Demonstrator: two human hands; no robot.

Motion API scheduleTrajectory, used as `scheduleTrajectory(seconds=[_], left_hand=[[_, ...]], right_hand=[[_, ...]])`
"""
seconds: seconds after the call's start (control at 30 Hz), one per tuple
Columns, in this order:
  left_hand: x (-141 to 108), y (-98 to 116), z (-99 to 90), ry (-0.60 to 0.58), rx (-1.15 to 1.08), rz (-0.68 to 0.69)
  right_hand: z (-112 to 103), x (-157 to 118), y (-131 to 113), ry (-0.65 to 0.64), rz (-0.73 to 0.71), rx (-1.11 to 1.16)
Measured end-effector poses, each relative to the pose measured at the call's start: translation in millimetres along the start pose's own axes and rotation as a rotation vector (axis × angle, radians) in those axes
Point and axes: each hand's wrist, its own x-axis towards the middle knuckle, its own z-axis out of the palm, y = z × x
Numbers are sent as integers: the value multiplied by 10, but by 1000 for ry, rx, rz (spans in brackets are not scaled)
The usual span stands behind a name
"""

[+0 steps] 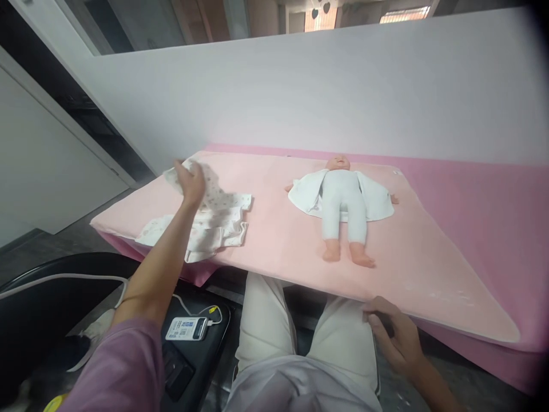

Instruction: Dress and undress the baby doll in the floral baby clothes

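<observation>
Thin white printed-cloth garment (211,182) over left part of pink fabric-covered tabletop (278,229), left hand (192,184) grasping it; crumpled white printed clothes (203,243) just beside, not put on; smooth plastic-looking baby doll (343,194) at right, white cloth jacket (377,197) seemingly on arms, front not yet closed; right hand (392,332) loosely curled at near edge, apparently empty

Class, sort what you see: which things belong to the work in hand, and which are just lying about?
Likely part of the work:
printed garment, held in the left hand
pale clothes beside it
dressed doll
pink mat under them

Apparently just lying about:
white device on the black seat
white cable plugged into it
dark object near the device, too unclear to name
</observation>
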Motion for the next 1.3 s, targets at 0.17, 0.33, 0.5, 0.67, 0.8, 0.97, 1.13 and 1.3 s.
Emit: scheduleTrajectory(seconds=[0.17,0.33,0.5,0.67,0.8,0.97,1.13,1.3], left_hand=[[-362,752,465,-107,-233,308],[-1059,1906,596,-296,-476,641],[-1180,2338,850,-355,-907,574],[-966,2401,1217,-316,-973,392],[-793,2338,1512,-402,-956,363],[-551,2096,1868,-601,-877,471],[-343,1816,2107,-734,-895,464],[-125,1597,2246,-698,-1022,394]], right_hand=[[-247,655,-155,76,-242,-253],[-720,1701,-640,134,-338,-486],[-992,2362,-833,339,-296,-331],[-1299,2761,-630,89,-83,44],[-1449,3072,-217,-213,67,234],[-1186,3310,436,-257,-296,700],[-1068,3290,812,-138,-179,783],[-1336,3200,924,-451,112,411]])
